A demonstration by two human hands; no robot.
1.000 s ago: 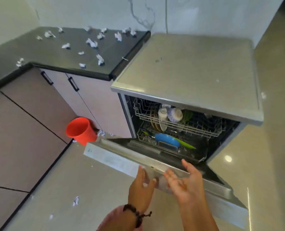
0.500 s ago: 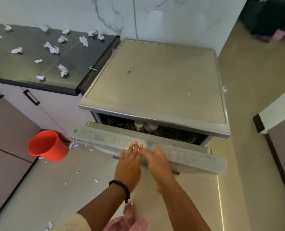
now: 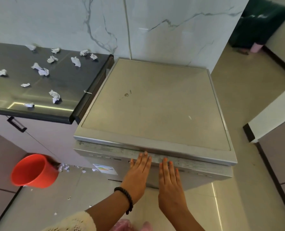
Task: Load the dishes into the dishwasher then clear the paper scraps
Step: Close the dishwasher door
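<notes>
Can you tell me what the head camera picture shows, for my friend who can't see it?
A person's left hand and right hand press flat against the closed door of a silver dishwasher. Crumpled paper scraps lie on the dark counter beside it, and an orange bucket sits on the floor.

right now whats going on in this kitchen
A person presses both flat hands, left hand and right hand, against the dishwasher door, which looks closed. Crumpled paper scraps lie across the dark counter, with more on the floor beside an orange bucket.
</notes>
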